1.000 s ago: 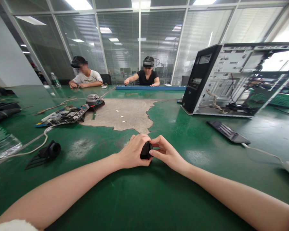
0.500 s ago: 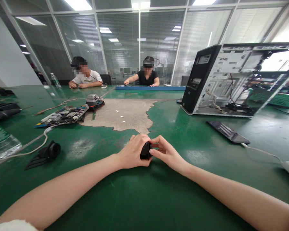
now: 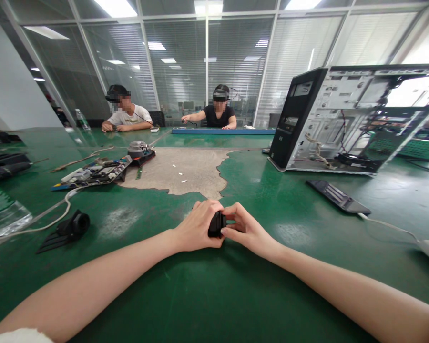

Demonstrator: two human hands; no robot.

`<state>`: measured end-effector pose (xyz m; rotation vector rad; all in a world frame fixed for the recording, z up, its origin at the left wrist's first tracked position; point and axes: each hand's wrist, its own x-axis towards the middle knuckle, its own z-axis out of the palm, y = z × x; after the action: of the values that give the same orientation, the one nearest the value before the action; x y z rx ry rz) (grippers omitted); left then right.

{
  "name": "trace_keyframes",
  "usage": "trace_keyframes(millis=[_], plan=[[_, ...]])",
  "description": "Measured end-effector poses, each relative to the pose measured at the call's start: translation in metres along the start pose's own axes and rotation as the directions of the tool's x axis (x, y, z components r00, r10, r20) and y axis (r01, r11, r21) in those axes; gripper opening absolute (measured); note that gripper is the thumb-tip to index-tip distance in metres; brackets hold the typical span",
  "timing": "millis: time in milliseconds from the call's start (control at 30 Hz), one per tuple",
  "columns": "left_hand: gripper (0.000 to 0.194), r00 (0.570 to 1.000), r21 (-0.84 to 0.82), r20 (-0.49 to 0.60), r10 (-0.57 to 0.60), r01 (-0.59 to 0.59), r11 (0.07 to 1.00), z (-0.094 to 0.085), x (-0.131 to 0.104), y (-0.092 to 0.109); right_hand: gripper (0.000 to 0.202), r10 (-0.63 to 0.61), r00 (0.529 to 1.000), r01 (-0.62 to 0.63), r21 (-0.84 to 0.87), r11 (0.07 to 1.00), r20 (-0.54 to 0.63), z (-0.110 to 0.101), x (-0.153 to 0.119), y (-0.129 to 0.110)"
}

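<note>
A small black object (image 3: 215, 225) is between my two hands, just above the green table (image 3: 200, 295) at the centre of the head view. My left hand (image 3: 196, 226) wraps round it from the left, back of the hand upward, and hides part of it. From the right, my right hand (image 3: 246, 229) pinches its near side with thumb and fingers. What the object is cannot be made out. A bare tan patch (image 3: 186, 166) of the tabletop lies beyond my hands.
An open computer case (image 3: 307, 124) stands back right, with a dark flat device (image 3: 338, 196) before it. At left are a circuit board (image 3: 96, 172), a black part (image 3: 69, 228), a plastic bottle (image 3: 3, 209) and cables. Two people sit across the table.
My right thumb has shifted slightly along the black object. My left hand stays put round it. Across the table, one person's raised hand has moved a little to the left.
</note>
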<state>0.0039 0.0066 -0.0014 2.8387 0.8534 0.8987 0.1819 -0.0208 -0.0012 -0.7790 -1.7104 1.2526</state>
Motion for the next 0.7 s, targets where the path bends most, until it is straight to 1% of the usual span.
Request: trace_keyframes(millis=[133,267,333,400,500,600,700], plan=[[0.054,1.000,0.004,-0.011,-0.005,0.005,1.000,0.0003,-0.0002,0.0001,0.020,0.042,0.999,-0.042,0.018,0.999,-0.023,0.0008,0.0014,-0.0009],[0.054,1.000,0.001,-0.011,-0.006,0.006,1.000,0.0002,-0.0001,0.0002,0.025,0.059,0.997,-0.060,-0.018,0.998,-0.048,0.0001,0.0033,0.0011],[0.054,1.000,0.005,-0.008,-0.005,0.005,1.000,0.0000,0.0003,0.0003,0.027,0.072,0.997,-0.073,-0.031,0.997,-0.042,-0.0005,0.0033,0.0023],[0.055,1.000,0.010,-0.005,-0.006,0.006,1.000,-0.0002,0.0005,0.0003,0.027,0.059,0.998,-0.060,-0.032,0.998,-0.017,-0.0010,0.0027,0.0030],[0.056,1.000,0.008,-0.001,-0.004,0.004,1.000,-0.0004,0.0003,0.0004,0.027,0.009,1.000,-0.009,-0.002,1.000,0.005,-0.0009,0.0016,0.0027],[0.055,1.000,0.005,-0.009,-0.005,0.005,1.000,-0.0004,0.0001,0.0008,0.022,-0.001,1.000,0.002,0.019,1.000,-0.015,-0.0002,0.0013,0.0011],[0.054,1.000,0.007,-0.013,-0.010,0.010,1.000,-0.0003,0.0002,0.0012,0.018,0.010,0.999,-0.011,-0.007,1.000,-0.040,0.0001,0.0020,0.0001]])
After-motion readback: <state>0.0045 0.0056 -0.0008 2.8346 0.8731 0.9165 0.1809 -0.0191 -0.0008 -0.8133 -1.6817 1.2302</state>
